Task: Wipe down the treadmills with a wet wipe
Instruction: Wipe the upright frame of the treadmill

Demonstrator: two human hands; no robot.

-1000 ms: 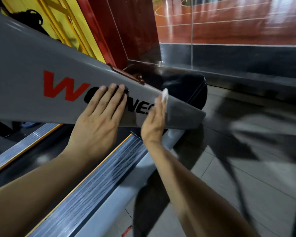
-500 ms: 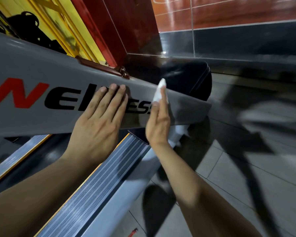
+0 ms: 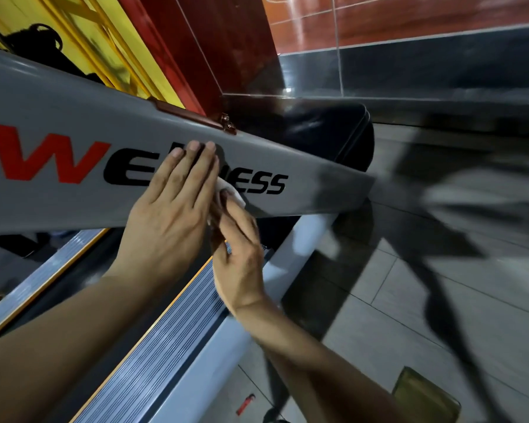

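Head view, looking down along a treadmill. A grey upright beam (image 3: 74, 111) of the treadmill crosses the frame from the left edge to right of centre, lettered with a red "W" and black characters partly covered by the hands. The left hand (image 3: 168, 206) lies flat on the beam at centre frame, its fingers straight and pressed together, the fingertips (image 3: 193, 146) reaching the beam's upper edge. The right hand (image 3: 239, 254), just right of and below the left and touching it, presses a white wet wipe (image 3: 231, 190) against the beam beneath the letters "ESS"; its fingers are straight and close together, and most of the wipe is hidden between the two hands. Below the hands, the ribbed side rail (image 3: 153, 355) with a yellow edge runs from the lower left towards the centre, beside the dark running belt (image 3: 58, 285). A black motor cover (image 3: 333, 129) sits behind the beam at upper centre. Grey floor tiles (image 3: 409, 315) fill the right of the frame; a small red object (image 3: 245, 403) lies on them near the bottom edge. Red and yellow wall panels occupy the upper left.
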